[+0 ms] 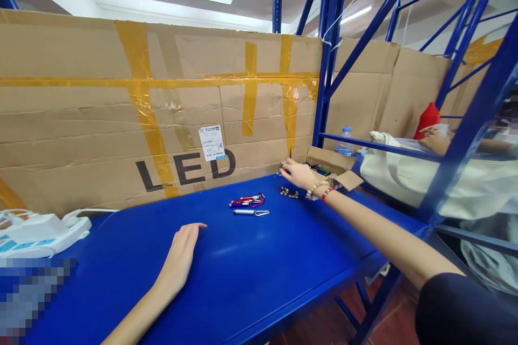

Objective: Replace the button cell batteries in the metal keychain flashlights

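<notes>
My left hand (183,250) rests on the blue tabletop (251,275), fingers stretched out, with nothing in it. To its right lie red and purple keychain torches (246,203) and one silver keychain torch (243,212) with a carabiner clip. My right hand (301,173) reaches to the back of the table, close to the cardboard wall. Its fingers are bent down and together; whatever they pinch is too small to make out. Small shiny round pieces (289,192), like button cells, lie scattered just below it. Right behind this wrist stands an open cardboard box (350,179) containing green and dark pieces.
A cardboard wall (186,113) marked LED closes off the back. At left is a white power strip (48,234) with plugs and cables. Blue rack posts (324,64) rise at right, beyond them a water bottle (345,141), a cream bag (404,178) and another person's hand (437,141).
</notes>
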`<state>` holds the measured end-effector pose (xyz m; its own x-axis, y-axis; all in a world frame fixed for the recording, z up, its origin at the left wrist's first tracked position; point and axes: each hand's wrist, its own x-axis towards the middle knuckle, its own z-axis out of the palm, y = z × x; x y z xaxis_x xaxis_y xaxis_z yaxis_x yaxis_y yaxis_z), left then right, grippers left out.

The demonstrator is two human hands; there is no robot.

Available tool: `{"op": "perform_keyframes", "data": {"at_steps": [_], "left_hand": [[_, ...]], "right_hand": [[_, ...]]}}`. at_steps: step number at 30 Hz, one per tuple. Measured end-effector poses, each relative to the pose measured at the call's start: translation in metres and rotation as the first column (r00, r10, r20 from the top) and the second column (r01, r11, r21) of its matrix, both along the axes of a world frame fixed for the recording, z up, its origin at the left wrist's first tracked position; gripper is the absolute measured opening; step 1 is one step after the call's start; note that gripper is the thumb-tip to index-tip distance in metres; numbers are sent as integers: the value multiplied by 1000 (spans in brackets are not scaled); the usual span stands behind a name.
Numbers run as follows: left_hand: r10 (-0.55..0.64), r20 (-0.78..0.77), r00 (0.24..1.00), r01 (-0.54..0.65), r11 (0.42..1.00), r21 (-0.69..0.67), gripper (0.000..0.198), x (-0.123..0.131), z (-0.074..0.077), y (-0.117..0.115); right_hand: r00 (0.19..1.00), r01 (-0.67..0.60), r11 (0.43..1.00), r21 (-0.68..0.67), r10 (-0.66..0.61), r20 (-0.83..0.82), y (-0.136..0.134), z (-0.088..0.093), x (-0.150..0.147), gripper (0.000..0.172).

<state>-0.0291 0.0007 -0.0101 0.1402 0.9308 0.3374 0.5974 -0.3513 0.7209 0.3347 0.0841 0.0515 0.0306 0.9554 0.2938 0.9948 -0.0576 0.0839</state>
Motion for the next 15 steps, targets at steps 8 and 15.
{"op": "perform_keyframes", "data": {"at_steps": [8, 15], "left_hand": [[-97, -55, 994, 100, 994, 39, 39, 10, 0, -8], [-115, -68, 991, 116, 993, 10, 40, 11, -1, -9]], "right_hand": [[945, 279, 943, -182, -304, -124, -15, 20, 82, 30], [939, 247, 929, -276, -299, -168, -23, 8, 77, 31]]}}
